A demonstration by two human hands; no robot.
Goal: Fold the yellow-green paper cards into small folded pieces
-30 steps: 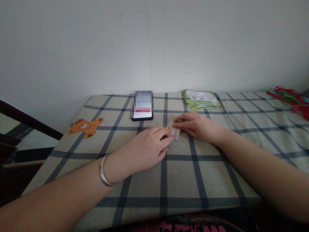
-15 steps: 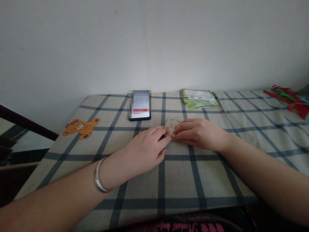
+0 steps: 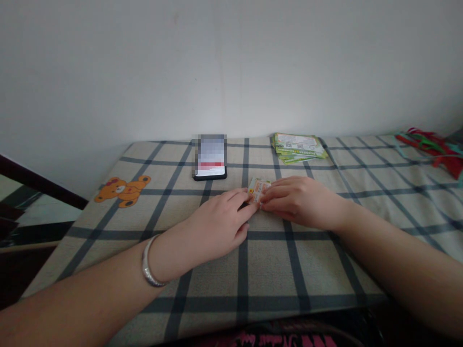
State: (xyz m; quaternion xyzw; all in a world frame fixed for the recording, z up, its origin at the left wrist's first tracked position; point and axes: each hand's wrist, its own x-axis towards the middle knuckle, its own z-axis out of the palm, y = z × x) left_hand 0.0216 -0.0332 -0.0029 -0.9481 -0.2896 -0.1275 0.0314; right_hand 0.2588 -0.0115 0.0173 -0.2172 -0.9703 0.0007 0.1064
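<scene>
Between my two hands lies a small printed paper [image 3: 258, 190], pale green with orange text blocks, which looks folded. My left hand [image 3: 224, 219], with a silver bangle at its wrist, has its fingers bent and pressed on the paper's left and near edges. From the other side, my right hand [image 3: 298, 201] grips the right part of the paper with its fingers together. Both hands rest low over the checked cloth, fingertips almost meeting. The fingers hide part of the paper.
A phone [image 3: 210, 159] with a lit, blurred screen stands near the wall. To its right lies a stack of green printed flyers [image 3: 299, 146]. Red and green ribbons [image 3: 434, 149] lie at the far right. An orange bear picture [image 3: 123, 192] is on the tablecloth [image 3: 269, 270] at left.
The hands and the paper stay almost in place. My right fingers have shifted very slightly, showing a little more of the paper's printed face.
</scene>
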